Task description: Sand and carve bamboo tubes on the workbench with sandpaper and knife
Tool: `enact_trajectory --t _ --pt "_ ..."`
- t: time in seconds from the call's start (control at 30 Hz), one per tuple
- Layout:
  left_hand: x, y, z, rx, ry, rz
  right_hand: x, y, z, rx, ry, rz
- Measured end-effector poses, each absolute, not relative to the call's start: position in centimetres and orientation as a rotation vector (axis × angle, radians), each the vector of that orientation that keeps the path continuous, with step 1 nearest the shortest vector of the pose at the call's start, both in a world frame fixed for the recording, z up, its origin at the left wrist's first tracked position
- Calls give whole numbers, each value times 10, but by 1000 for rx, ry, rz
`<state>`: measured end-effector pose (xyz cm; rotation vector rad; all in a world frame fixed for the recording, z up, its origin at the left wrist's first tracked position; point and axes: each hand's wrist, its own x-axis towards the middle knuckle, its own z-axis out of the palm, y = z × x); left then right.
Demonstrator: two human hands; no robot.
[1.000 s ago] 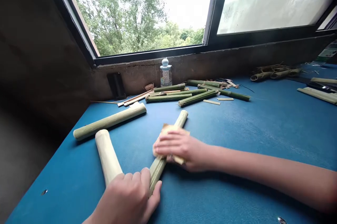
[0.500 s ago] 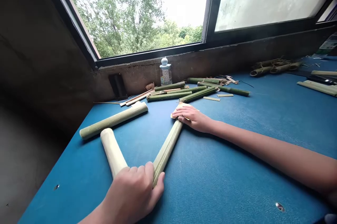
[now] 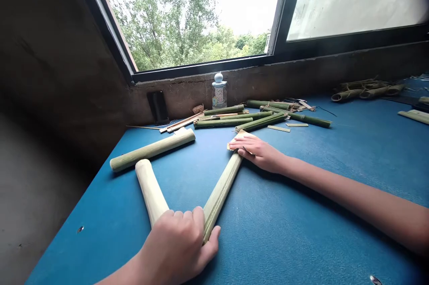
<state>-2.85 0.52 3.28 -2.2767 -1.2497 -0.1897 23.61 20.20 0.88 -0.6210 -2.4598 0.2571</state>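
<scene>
A long pale green bamboo stick [image 3: 223, 186] lies slantwise on the blue table [image 3: 301, 213]. My left hand [image 3: 179, 247] is closed around its near end and also rests against a thicker peeled bamboo piece [image 3: 150, 191]. My right hand [image 3: 256, 151] sits on the stick's far end, fingers curled over a tan sheet, perhaps sandpaper [image 3: 236, 142], pressed onto the bamboo. Only the sheet's edge shows under the fingers.
Another peeled bamboo length [image 3: 152, 148] lies at the left. A pile of green bamboo sticks and strips [image 3: 254, 117] lies by the wall, with a small clear bottle [image 3: 219, 91] behind it. More bamboo pieces [image 3: 365, 90] lie at the far right. A window is above.
My right hand slid with the tan sheet from the middle of the stick up to its far end. My left hand kept its hold on the near end.
</scene>
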Motion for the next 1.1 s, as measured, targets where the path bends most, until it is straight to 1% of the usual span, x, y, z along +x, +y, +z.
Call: enact_trajectory --t 0.07,0.17,0.27,0.33,0.43,0.53,0.6,0.7,0.77,0.83,0.97,1.03,1.1 --pt "-28 6 31 -2280 -1247 -198 226 179 12 -564 -2511 273" --pt "-29 6 30 -2275 -1255 -206 206 140 19 -323 -2630 339" --pt "-29 5 31 -2275 -1264 -205 205 138 21 -196 -2675 335" --pt "-29 5 31 -2277 -1268 -193 217 160 17 -344 -2634 297" --pt "-28 5 32 -2284 -1261 -183 239 197 7 -751 -2432 300" --pt "-29 5 31 -2291 -1252 -197 238 192 1 -950 -2279 292" --pt "-30 6 30 -2296 -1253 -209 223 164 2 -889 -2340 277" --pt "-31 5 29 -2311 -1252 -230 199 121 10 -493 -2610 363" --pt "-31 4 28 -2310 -1259 -247 196 118 16 -291 -2683 428" --pt "-30 4 28 -2300 -1270 -251 204 140 17 -337 -2632 423" --pt "-28 4 31 -2296 -1279 -240 230 198 6 -735 -2388 328" --pt "-27 4 32 -2290 -1289 -240 231 199 1 -804 -2337 307" --pt "-25 2 32 -2258 -1320 -229 222 176 2 -770 -2373 320"
